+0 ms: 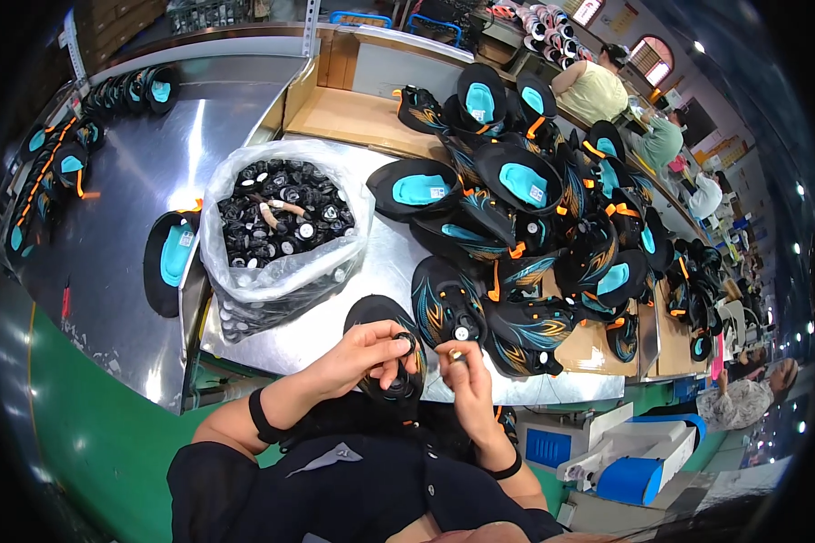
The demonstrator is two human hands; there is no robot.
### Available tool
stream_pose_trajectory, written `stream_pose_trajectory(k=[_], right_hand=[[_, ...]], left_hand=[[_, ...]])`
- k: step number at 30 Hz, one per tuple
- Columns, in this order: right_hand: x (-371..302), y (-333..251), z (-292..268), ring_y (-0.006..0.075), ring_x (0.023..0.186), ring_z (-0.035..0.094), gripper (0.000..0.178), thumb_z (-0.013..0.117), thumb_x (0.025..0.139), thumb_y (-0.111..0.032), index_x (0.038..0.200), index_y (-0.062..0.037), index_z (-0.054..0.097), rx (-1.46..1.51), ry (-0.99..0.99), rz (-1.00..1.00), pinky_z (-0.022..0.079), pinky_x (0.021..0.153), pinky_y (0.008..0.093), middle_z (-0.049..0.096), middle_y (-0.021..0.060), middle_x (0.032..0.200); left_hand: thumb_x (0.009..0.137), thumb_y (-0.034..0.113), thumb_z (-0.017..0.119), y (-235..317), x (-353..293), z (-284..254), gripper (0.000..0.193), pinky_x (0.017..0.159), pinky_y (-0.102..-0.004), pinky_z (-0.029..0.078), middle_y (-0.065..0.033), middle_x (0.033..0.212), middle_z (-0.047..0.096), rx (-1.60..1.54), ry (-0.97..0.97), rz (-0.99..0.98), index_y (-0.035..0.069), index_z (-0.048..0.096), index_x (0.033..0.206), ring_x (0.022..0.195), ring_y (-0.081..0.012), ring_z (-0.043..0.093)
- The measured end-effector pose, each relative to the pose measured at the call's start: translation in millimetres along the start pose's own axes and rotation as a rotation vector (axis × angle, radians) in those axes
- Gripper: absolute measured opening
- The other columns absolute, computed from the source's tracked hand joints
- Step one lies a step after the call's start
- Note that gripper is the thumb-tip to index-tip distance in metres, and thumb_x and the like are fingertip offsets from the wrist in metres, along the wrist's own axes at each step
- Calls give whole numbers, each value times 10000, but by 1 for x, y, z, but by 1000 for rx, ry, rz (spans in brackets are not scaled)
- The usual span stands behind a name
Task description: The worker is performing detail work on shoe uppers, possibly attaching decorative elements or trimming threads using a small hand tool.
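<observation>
A black shoe [378, 310] with orange and teal lines lies in front of me at the near table edge, its heel pointing away. Over it, my left hand [368, 355] is closed, thumb and finger pinching a small black round part [407, 341]. To its right, my right hand [468, 385] is closed on a small piece with a brass-coloured end [455, 356]; its kind is hard to make out. Another black shoe [447, 303] with a white-centred dial [462, 334] sits just beyond the right hand. A clear plastic bag [285, 294] of black dials [285, 208] stands to the left.
A heap of black shoes with turquoise insoles [522, 185] covers the table's right side. One shoe [169, 262] rests by the bag, and shoe rows [50, 185] line the left metal table [190, 136]. A blue and white machine [629, 480] stands at right; other people [593, 90] work beyond.
</observation>
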State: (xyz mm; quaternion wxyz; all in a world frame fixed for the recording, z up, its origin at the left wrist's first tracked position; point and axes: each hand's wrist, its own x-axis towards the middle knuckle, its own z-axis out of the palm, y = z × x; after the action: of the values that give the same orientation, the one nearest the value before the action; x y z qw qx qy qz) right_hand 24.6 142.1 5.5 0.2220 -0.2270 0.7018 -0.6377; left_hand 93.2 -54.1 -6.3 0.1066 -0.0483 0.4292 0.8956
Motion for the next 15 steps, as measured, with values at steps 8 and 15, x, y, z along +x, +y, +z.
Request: stream_pose_trajectory(k=[8,15], right_hand=[[30,4,7,76,464,399,330,354,993,-279,965,5,520,-84,14,-67,321,464,242,431,0,526],[37,6,10,95,469,456,364,288,990,-274,992,31,484,-194,-45,-189,346,464,247,495,28,540]], left_hand=[[951,236,520,6,-1,3,215,476,-154,333,-34,775,621,55,-128,-89,33,581,990,519,-40,502],[948,260,514,7,3,0,238,436,-153,307,-14,739,615,37,-185,-120,32,581,966,493,-24,479]])
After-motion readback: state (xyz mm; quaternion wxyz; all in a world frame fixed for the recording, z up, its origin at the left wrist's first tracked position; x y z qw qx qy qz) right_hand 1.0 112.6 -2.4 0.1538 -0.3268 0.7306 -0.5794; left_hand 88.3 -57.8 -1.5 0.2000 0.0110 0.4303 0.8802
